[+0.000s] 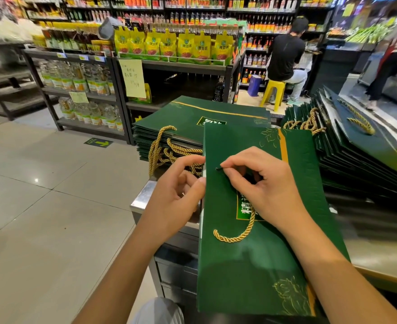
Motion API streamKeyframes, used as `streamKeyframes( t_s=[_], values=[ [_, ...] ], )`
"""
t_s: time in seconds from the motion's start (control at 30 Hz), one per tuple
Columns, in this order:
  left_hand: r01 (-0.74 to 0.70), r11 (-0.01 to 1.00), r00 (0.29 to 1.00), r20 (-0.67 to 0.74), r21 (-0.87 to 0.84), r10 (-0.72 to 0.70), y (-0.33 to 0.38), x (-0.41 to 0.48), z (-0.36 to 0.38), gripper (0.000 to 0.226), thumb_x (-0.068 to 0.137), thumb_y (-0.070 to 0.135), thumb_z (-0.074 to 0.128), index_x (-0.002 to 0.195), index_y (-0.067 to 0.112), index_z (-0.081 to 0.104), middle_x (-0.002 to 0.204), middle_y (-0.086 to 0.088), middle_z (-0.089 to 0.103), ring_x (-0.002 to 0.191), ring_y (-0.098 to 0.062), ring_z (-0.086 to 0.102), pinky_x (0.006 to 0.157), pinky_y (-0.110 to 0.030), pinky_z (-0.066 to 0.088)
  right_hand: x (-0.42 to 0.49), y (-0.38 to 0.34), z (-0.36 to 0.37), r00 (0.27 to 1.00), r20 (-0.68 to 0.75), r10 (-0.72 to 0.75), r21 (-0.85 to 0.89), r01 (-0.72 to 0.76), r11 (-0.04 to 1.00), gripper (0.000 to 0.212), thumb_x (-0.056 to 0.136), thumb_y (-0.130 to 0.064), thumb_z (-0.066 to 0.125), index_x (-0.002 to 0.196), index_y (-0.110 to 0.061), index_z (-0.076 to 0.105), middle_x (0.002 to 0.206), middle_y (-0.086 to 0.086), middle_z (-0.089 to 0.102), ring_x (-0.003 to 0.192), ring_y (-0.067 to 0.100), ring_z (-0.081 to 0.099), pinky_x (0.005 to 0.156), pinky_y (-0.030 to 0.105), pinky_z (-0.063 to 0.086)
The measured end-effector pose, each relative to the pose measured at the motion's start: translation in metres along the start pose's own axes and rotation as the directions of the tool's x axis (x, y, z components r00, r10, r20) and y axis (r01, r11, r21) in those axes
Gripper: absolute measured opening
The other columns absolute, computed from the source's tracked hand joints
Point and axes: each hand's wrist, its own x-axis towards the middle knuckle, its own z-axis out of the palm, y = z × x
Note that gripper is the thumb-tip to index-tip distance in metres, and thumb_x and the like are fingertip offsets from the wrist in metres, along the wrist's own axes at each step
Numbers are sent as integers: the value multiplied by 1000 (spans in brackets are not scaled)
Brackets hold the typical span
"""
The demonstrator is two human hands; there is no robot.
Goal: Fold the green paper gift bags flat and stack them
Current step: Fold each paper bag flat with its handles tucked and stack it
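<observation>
A flat green gift bag [251, 265] lies in front of me, over a steel counter edge [143, 195]. My left hand [176, 190] grips the bag's left edge, fingers curled around it. My right hand [260, 183] rests on the bag's face and pinches at a small hole near the edge. A gold rope handle [237, 235] curls out from under my right hand. Behind lies a stack of flat green bags [192, 118] with gold handles hanging off its left side. Another slanted stack of bags [361, 155] sits to the right.
Store shelving [76, 90] with bottles and yellow packets stands behind the stacks. A person sits on a yellow stool [272, 92] at the back right, and another person [393, 57] stands at the far right. Tiled floor [40, 183] spreads to the left.
</observation>
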Motion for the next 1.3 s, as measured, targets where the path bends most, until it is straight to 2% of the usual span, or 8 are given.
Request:
streamKeyframes(
  t_s=[0.07, 0.17, 0.33, 0.43, 0.6, 0.77, 1.1, 1.3],
  values=[
    [-2, 1000, 1000, -5, -19, 2, -1, 0, 2, 29, 99, 24, 63, 125, 35, 60, 75, -13, 57, 73, -45, 57, 62, -53, 55, 0, 0, 1, 1000, 2, -20, -11, 20, 1000, 11, 89, -4, 75, 98, -10, 77, 93, 1, 68, 84, 15, 64, 72, 35, 53],
    [-18, 999, 1000, -22, -29, 17, -2, 1, 5, 32, 98, 22, 61, 126, 35, 59, 76, -11, 54, 65, -36, 52, 56, -39, 48, 0, 1, 1, 1000, -9, -12, 21, 12, 1000, 12, 91, -6, 74, 101, -11, 79, 95, 1, 67, 86, 16, 65, 71, 31, 52],
    [-63, 997, 998, -6, -34, 63, 8, 4, 10, 35, 97, 20, 60, 129, 33, 58, 80, -14, 54, 66, -33, 51, 59, -32, 50, 0, -3, -1, 1000, -23, 12, 85, -10, 996, 18, 92, -1, 70, 105, -11, 79, 97, -1, 67, 88, 13, 65, 73, 15, 44],
    [-97, 995, 995, -24, -16, 97, 21, 7, 15, 35, 91, 21, 60, 123, 36, 58, 76, -10, 50, 68, -32, 47, 62, -35, 47, -1, -6, -4, 998, -54, -21, 77, 25, 997, 21, 93, 0, 68, 110, -10, 76, 99, 0, 68, 92, 15, 65, 78, 19, 46],
    [-161, 984, 984, -71, 79, 166, 33, 7, 21, 33, 87, 29, 63, 119, 32, 59, 72, 1, 43, 66, -20, 44, 61, -37, 43, -4, -10, -5, 989, -8, -149, -67, 149, 987, 53, 95, 10, 56, 139, -20, 57, 104, 7, 56, 93, 21, 57, 81, 25, 47],
    [-164, 979, 981, -83, 118, 175, 37, 4, 19, 34, 83, 39, 61, 117, 38, 60, 75, 15, 42, 69, -7, 44, 65, -17, 38, -4, -10, -5, 981, 6, -193, -130, 192, 973, 42, 95, 7, 52, 130, -13, 64, 107, 10, 54, 93, 24, 55, 80, 25, 47],
    [-186, 981, 981, -39, 58, 188, 31, 3, 10, 22, 91, 16, 68, 109, 28, 70, 83, -5, 53, 75, -21, 53, 70, -39, 50, -4, -11, -7, 975, -10, -222, -119, 219, 968, 30, 92, 6, 55, 118, -4, 65, 110, 9, 61, 102, 25, 59, 86, 39, 50],
    [-208, 975, 970, -114, 79, 217, 36, 8, 18, 12, 93, 11, 71, 102, 18, 73, 79, 6, 56, 70, -8, 53, 65, -16, 43, -4, -12, -7, 976, -22, -216, -105, 213, 972, 30, 92, 5, 56, 118, -7, 64, 111, 7, 60, 102, 23, 59, 85, 33, 49]
  ],
)
